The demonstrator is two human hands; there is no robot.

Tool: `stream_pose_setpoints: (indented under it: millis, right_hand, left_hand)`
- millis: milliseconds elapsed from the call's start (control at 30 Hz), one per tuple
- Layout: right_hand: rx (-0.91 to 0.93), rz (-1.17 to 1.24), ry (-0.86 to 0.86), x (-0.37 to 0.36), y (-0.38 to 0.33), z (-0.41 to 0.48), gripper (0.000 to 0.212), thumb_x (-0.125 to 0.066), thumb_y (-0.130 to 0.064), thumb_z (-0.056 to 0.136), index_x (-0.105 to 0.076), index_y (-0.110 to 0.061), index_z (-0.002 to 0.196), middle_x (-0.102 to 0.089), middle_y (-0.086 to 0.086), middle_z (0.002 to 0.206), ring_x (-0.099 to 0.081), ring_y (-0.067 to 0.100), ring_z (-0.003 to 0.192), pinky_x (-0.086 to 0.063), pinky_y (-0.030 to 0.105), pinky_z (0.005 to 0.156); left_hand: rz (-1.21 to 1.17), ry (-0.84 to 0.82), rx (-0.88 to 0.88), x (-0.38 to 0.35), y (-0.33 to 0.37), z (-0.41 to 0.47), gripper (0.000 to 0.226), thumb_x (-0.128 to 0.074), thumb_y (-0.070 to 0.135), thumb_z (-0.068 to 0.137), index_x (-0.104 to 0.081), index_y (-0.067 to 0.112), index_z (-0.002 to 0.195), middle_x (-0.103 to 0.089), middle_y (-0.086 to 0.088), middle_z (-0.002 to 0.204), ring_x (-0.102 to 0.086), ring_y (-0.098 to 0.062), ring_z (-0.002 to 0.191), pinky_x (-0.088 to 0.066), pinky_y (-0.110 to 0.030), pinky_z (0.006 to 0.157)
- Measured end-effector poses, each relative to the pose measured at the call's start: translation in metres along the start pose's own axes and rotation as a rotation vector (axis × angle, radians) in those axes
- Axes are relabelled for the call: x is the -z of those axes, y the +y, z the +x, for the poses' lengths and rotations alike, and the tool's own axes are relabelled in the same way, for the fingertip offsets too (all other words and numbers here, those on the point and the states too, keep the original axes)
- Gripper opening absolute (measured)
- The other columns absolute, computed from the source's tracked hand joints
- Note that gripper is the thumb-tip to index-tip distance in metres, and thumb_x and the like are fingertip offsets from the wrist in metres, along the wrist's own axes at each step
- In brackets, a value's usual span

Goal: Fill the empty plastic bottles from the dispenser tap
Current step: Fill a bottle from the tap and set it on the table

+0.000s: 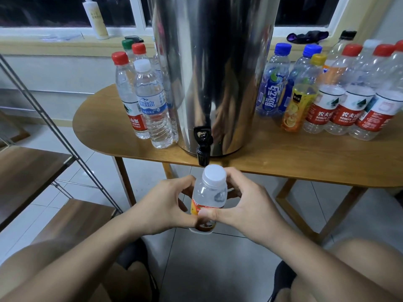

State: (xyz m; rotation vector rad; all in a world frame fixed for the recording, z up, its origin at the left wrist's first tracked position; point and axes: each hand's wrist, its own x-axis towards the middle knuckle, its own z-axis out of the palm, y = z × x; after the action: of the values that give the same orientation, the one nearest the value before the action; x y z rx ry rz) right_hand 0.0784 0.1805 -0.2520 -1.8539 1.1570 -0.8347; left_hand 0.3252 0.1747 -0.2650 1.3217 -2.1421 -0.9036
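White-capped bottle [209, 196], orange label, upright just under the black tap [202, 147], near side of the wooden table [283, 155]. Left hand [165, 205] and right hand [246, 203] both grip its body, thumbs on the near face. One steel dispenser [213, 73]. At least four capped bottles [152, 105] left of it; right cluster [327, 101] overlaps, count unclear.

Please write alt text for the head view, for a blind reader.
The left hand and right hand hold a small clear plastic bottle with a white cap below the black tap of a shiny steel dispenser on a wooden table.
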Motion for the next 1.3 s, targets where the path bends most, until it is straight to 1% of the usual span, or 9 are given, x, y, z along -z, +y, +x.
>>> stream_pose_setpoints:
  millis: [133, 300, 467, 600, 767, 933, 1067, 1167, 1300]
  right_hand:
    - [0.007, 0.037, -0.024, 0.001, 0.004, 0.004, 0.065, -0.095, -0.049, 0.078, -0.062, -0.043, 0.134, -0.071, -0.024, 0.128, -0.065, 0.001, 0.123, -0.059, 0.030, 0.097]
    - [-0.010, 0.100, 0.029, 0.002, 0.019, 0.007, 0.053, -0.093, -0.037, 0.085, -0.066, -0.038, 0.130, -0.074, -0.020, 0.123, -0.069, 0.006, 0.120, -0.063, 0.038, 0.094]
    - [-0.028, 0.061, 0.040, 0.002, 0.032, 0.010, 0.041, -0.090, -0.034, 0.088, -0.068, -0.038, 0.123, -0.074, -0.018, 0.120, -0.071, 0.009, 0.114, -0.064, 0.039, 0.089]
    - [-0.047, 0.062, 0.042, 0.001, 0.038, 0.012, 0.037, -0.088, -0.030, 0.090, -0.069, -0.037, 0.120, -0.074, -0.016, 0.119, -0.072, 0.008, 0.112, -0.064, 0.038, 0.088]
    - [-0.054, 0.057, 0.040, 0.000, 0.041, 0.015, 0.035, -0.087, -0.030, 0.091, -0.068, -0.038, 0.120, -0.073, -0.016, 0.119, -0.072, 0.007, 0.111, -0.064, 0.036, 0.087]
    - [-0.056, 0.052, 0.038, 0.000, 0.042, 0.015, 0.034, -0.086, -0.030, 0.092, -0.068, -0.039, 0.119, -0.073, -0.017, 0.119, -0.072, 0.007, 0.110, -0.064, 0.036, 0.087]
    - [-0.057, 0.045, 0.034, 0.001, 0.043, 0.014, 0.032, -0.085, -0.031, 0.092, -0.068, -0.040, 0.118, -0.073, -0.019, 0.119, -0.072, 0.006, 0.110, -0.063, 0.034, 0.087]
    - [-0.064, 0.041, 0.033, 0.003, 0.043, 0.014, 0.032, -0.085, -0.032, 0.092, -0.068, -0.040, 0.118, -0.072, -0.020, 0.118, -0.072, 0.005, 0.109, -0.063, 0.032, 0.085]
    - [-0.076, 0.035, 0.036, 0.005, 0.043, 0.016, 0.030, -0.084, -0.033, 0.093, -0.068, -0.040, 0.117, -0.072, -0.021, 0.117, -0.073, 0.004, 0.105, -0.059, 0.024, 0.081]
  left_hand:
    - [0.030, 0.054, 0.011, 0.019, -0.005, -0.003, 0.041, -0.095, 0.026, 0.078, -0.072, 0.030, 0.111, -0.077, 0.014, 0.106, -0.072, -0.012, 0.102, -0.061, -0.025, 0.077]
    - [-0.025, 0.210, 0.046, 0.052, -0.008, -0.008, 0.055, -0.099, 0.018, 0.077, -0.073, 0.028, 0.124, -0.081, 0.009, 0.114, -0.076, -0.016, 0.108, -0.066, -0.043, 0.087]
    - [-0.117, 0.395, 0.052, 0.078, -0.008, -0.009, 0.057, -0.096, 0.030, 0.078, -0.072, 0.027, 0.130, -0.081, 0.009, 0.119, -0.076, -0.015, 0.113, -0.061, -0.050, 0.102]
    - [-0.189, 0.529, 0.081, 0.085, -0.014, 0.003, 0.057, -0.098, 0.034, 0.081, -0.072, 0.028, 0.132, -0.081, 0.006, 0.121, -0.076, -0.019, 0.115, -0.060, -0.053, 0.103]
    - [-0.220, 0.656, 0.186, 0.085, -0.021, 0.021, 0.050, -0.098, 0.041, 0.076, -0.075, 0.029, 0.120, -0.082, 0.010, 0.111, -0.078, -0.012, 0.106, -0.066, -0.047, 0.092]
    - [-0.182, 0.771, 0.219, 0.088, -0.024, 0.038, 0.053, -0.100, 0.037, 0.075, -0.073, 0.029, 0.120, -0.081, 0.015, 0.107, -0.076, -0.001, 0.101, -0.065, -0.038, 0.092]
    - [-0.130, 0.821, 0.241, 0.093, -0.032, 0.049, 0.051, -0.100, 0.033, 0.076, -0.071, 0.031, 0.119, -0.081, 0.014, 0.106, -0.077, 0.001, 0.097, -0.065, -0.039, 0.092]
    - [-0.114, 0.886, 0.237, 0.096, -0.038, 0.055, 0.060, -0.102, 0.036, 0.074, -0.067, 0.027, 0.122, -0.079, 0.011, 0.109, -0.076, -0.003, 0.100, -0.064, -0.037, 0.092]
    - [-0.019, 0.948, 0.297, 0.100, -0.049, 0.059, 0.061, -0.098, 0.050, 0.076, -0.059, 0.027, 0.117, -0.073, 0.012, 0.102, -0.070, -0.003, 0.098, -0.061, -0.036, 0.087]
